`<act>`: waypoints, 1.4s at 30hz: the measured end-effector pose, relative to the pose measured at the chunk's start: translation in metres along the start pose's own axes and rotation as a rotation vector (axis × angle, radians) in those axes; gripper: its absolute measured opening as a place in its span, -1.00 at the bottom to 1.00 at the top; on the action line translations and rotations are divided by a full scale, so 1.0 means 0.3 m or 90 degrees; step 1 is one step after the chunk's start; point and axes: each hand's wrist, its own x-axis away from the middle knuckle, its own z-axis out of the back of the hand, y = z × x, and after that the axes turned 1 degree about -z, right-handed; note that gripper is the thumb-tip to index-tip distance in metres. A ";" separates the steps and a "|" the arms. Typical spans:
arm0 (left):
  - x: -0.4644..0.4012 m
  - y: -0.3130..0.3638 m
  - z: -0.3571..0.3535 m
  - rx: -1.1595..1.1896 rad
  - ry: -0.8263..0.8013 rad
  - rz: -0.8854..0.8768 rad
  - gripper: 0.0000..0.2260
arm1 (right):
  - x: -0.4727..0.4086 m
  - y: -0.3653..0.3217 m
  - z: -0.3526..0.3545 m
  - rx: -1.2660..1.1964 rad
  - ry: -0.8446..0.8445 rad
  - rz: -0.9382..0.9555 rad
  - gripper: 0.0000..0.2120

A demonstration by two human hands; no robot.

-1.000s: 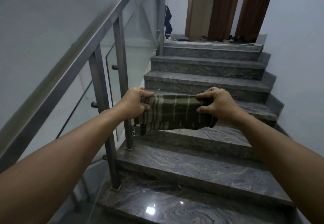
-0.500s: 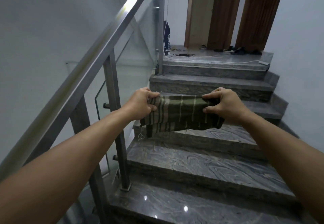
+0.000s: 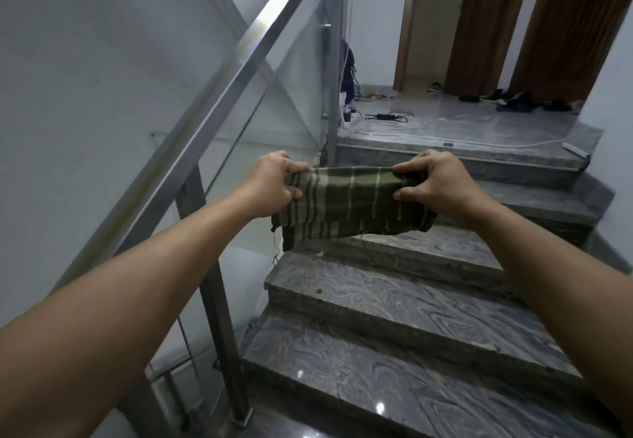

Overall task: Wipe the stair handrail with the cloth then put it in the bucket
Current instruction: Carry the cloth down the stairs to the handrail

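I look up a flight of grey veined marble steps (image 3: 394, 304) toward a glossy landing (image 3: 455, 125). Pale walls (image 3: 85, 60) stand on both sides. Brown wooden door panels (image 3: 479, 23) rise behind the landing, with shoes (image 3: 517, 100) at their foot and white cables (image 3: 428, 137) trailing across the floor.

left: handrail (image 3: 219, 101), post (image 3: 219, 300) block | ahead: stairs (image 3: 394, 304) open

Two hands: left (image 3: 274, 185), right (image 3: 436, 185). One cloth (image 3: 349, 208) between them, one handrail (image 3: 219, 101) left of it. Three posts visible under that handrail; two doors beyond the cloth.
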 end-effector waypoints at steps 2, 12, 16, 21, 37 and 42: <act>-0.093 -0.005 0.046 -0.013 0.012 0.002 -0.54 | -0.107 -0.013 0.007 -0.010 -0.003 0.010 -0.51; -0.631 -0.051 0.325 -0.037 0.041 -0.027 -0.54 | -0.717 -0.114 0.075 0.006 0.025 0.025 -0.52; -0.811 -0.037 0.450 -0.025 0.075 -0.031 -0.54 | -0.962 -0.170 0.126 0.015 0.047 0.030 -0.54; -0.998 -0.041 0.573 -0.011 0.123 0.005 -0.56 | -1.231 -0.260 0.167 0.004 0.037 0.070 -0.60; -1.519 -0.159 0.629 -0.051 0.263 0.269 -0.62 | -2.119 -0.401 0.106 0.156 -0.087 0.294 -0.69; -1.608 -0.131 0.598 -0.114 0.243 0.300 -0.87 | -2.285 -0.437 0.097 0.225 -0.153 0.343 -0.63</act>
